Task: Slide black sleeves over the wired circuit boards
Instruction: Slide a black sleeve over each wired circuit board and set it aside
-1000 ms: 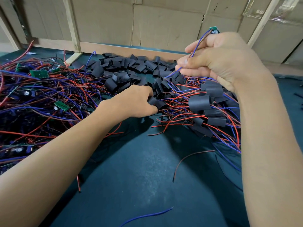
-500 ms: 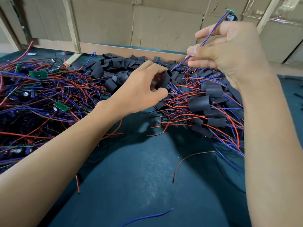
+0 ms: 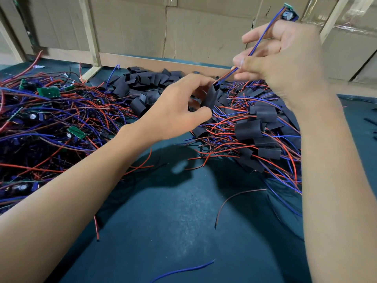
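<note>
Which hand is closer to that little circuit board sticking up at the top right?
Right. The right hand pinches the wires just below the circuit board. The left hand is lower and off to the left, holding a black sleeve.

No text, label, brand or number can be read anywhere.

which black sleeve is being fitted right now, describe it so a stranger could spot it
Start at the heap of loose black sleeves by the wooden back rail. Just right of it, the left hand pinches one black sleeve. Unlike the rest, it is lifted off the table, with red and blue wires from the right hand entering its top.
</note>
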